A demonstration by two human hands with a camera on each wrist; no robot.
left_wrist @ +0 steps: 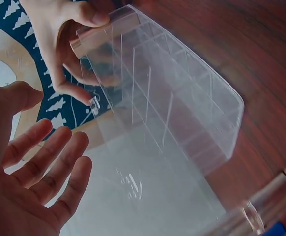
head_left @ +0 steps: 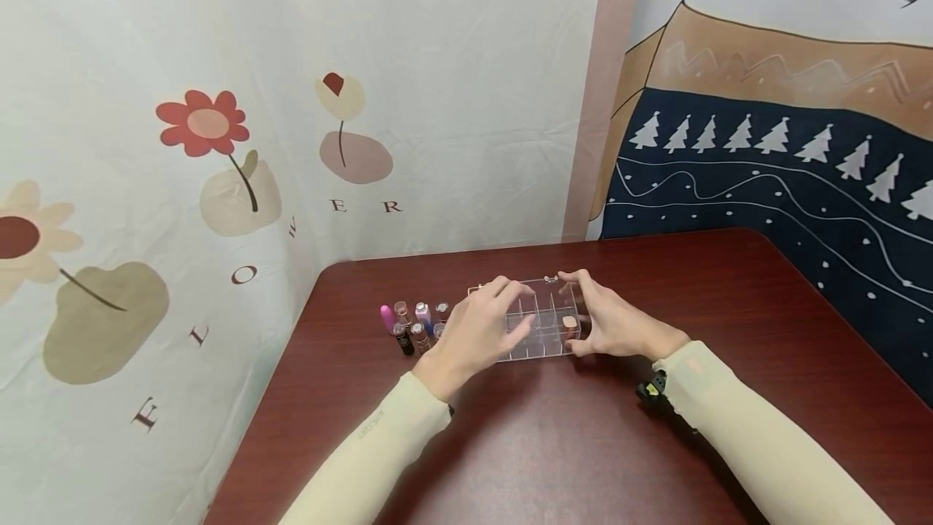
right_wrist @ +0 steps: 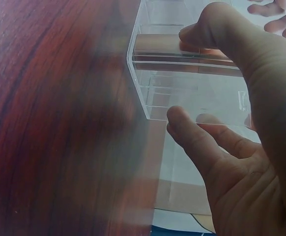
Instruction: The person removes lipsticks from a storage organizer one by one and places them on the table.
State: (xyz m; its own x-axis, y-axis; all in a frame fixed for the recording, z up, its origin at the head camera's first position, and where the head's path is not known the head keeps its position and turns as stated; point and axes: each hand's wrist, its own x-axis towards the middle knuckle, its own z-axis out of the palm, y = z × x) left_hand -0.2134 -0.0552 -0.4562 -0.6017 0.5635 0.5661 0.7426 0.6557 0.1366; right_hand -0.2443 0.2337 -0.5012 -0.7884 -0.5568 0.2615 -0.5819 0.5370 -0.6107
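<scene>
A clear plastic organizer box (head_left: 541,343) with divided compartments stands on the table. My right hand (head_left: 615,321) grips its right end, thumb on the near side and fingers on the far side, as the right wrist view also shows. One copper-coloured lipstick tube (right_wrist: 157,44) stands in the end compartment beside that thumb. Over the left part of the box hovers my left hand (head_left: 474,329), its fingers loosely bent and apart; the left wrist view shows nothing in the palm. Several lipsticks are grouped left of the box, among them a pink one (head_left: 387,317) and a black one (head_left: 402,340).
The box stands toward the back of a dark red wooden table (head_left: 568,444). A pale curtain (head_left: 466,104) with printed flowers hangs behind and to the left. A navy printed cloth (head_left: 700,185) hangs on the right.
</scene>
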